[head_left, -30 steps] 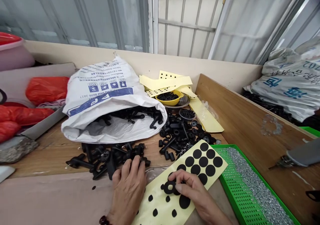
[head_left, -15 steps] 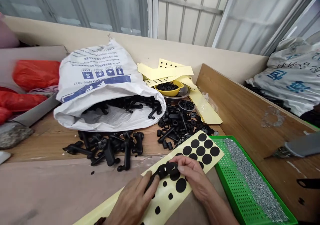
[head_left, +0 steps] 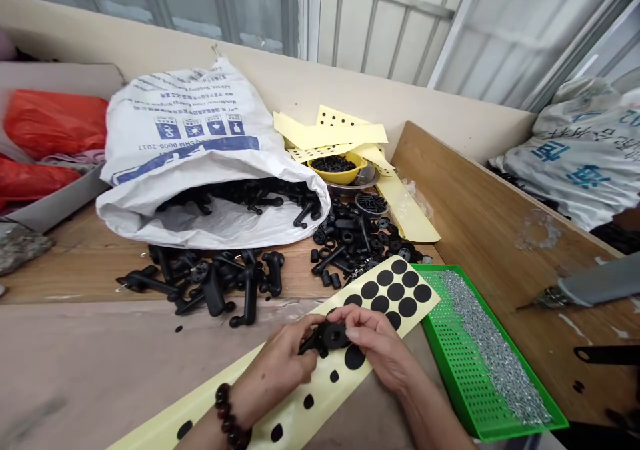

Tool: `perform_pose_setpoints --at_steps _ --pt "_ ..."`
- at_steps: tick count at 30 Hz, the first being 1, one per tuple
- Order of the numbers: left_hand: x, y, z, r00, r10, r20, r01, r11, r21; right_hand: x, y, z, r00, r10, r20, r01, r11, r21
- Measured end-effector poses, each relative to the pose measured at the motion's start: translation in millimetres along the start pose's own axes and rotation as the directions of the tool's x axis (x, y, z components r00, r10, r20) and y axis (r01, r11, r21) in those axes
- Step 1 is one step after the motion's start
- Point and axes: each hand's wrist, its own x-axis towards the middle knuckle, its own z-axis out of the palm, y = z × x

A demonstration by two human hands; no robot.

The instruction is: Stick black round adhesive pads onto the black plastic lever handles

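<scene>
My left hand (head_left: 287, 353), with a dark beaded bracelet at the wrist, is closed around a black plastic crank handle (head_left: 334, 336). Its round end, with a hole in the middle, faces up. At the right edge of that round end, my right hand (head_left: 380, 347) pinches with thumb and fingers; whether a thin black disc is also between them I cannot tell. Beneath both hands lies a yellow backing sheet (head_left: 320, 430), slanting across the bench, with rows of round black stickers (head_left: 395, 291) at its far end and small black dots nearer me.
Right of the sheet stands a green basket (head_left: 435, 343) of small metal pieces. Black crank handles (head_left: 215, 290) lie before an open white sack (head_left: 210, 227). Farther back are loose black parts (head_left: 345, 237) and a yellow bowl (head_left: 345, 173). A grey power tool (head_left: 595, 280) points in from the right.
The crank handle has turned so its round end faces up more, and my right fingers have closed in on its edge. The view has shifted, showing more of my left forearm and bracelet.
</scene>
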Motion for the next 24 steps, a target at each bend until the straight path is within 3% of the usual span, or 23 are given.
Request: perform_pose_setpoints --at_steps 2,4,15,24 --pt "0 -1 -1.2 0.996 -0.071 0.050 0.078 0.982 -0.170 0 0 0 1.000 0.007 -0.001 -0.007 1.000 0.008" --pt "-2 -3 -1.1 0.994 -0.093 0.052 0.103 0.967 -0.233 1 1 1 1.000 0.009 -0.005 -0.009 1.000 -0.011" --pt "-10 12 -6.2 0.989 -0.133 0.057 0.143 0.961 -0.237 2 8 5 1.000 0.023 -0.009 -0.024 0.994 -0.105" --pt "-17 21 -9.2 0.994 -0.112 0.015 0.113 0.988 -0.103 3 8 9 0.999 0.033 -0.036 -0.037 0.991 -0.130"
